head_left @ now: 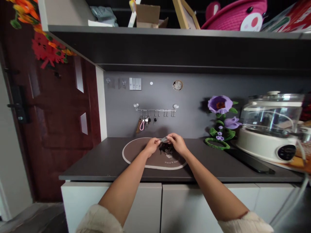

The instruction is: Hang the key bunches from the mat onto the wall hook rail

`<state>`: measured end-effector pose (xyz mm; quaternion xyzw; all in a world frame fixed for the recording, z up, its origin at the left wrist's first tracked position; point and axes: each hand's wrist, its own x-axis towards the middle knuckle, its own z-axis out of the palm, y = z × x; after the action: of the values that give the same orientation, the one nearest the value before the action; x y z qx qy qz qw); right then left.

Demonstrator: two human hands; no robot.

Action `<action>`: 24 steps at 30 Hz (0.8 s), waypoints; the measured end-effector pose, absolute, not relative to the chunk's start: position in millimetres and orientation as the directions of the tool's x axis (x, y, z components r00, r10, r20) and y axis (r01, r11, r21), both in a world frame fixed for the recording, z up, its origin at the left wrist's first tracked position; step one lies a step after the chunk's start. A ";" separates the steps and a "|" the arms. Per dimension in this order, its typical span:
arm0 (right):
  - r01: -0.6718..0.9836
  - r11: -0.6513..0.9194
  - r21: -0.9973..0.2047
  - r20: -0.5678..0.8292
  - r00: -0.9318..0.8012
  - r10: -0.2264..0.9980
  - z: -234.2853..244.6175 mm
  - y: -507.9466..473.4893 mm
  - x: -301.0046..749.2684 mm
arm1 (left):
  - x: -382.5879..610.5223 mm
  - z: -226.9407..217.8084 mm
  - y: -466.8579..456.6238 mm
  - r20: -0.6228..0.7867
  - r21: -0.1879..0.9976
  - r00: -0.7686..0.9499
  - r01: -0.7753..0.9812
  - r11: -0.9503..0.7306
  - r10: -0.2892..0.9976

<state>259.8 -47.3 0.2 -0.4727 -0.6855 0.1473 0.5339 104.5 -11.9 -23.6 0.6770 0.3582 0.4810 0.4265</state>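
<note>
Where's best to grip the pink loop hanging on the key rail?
Pinch the lower bend of the pink loop from the front. It hangs free below the metal rail, the grey wall sits right behind it, and a tan strap crowds its left, so the front looks like the open approach.

A small silver metal piece, too small to identify, sits flat-on and slightly tilted between the pinched fingers of the left hand and the right hand. Just below it, a dark tangled bunch lies on a brown oval mat with a cream border, near the mat's upper edge
</note>
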 end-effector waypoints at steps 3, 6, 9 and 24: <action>0.469 0.521 -0.713 0.591 0.003 0.806 7.5 -39.9 257.2 | 106.6 -26.0 -8.7 0.371 0.913 0.263 0.073 -0.402 0.891; 0.469 0.520 -0.714 0.592 0.009 0.806 17.6 -32.8 253.9 | 108.4 -27.8 -5.1 0.410 0.896 0.203 0.095 -0.434 0.889; 0.475 0.519 -0.711 0.603 0.033 0.797 29.3 -22.8 251.5 | 109.1 -29.1 -0.5 0.444 0.876 0.112 0.157 -0.457 0.889; 0.580 0.454 -0.677 0.652 0.185 0.736 104.5 47.4 236.8 | 108.9 -36.3 8.7 0.419 0.846 0.018 0.355 -0.397 0.908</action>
<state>236.8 47.4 104.5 -0.5182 -0.6348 0.0683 0.5691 108.9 8.7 -36.3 0.6603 0.4780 0.5125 0.2698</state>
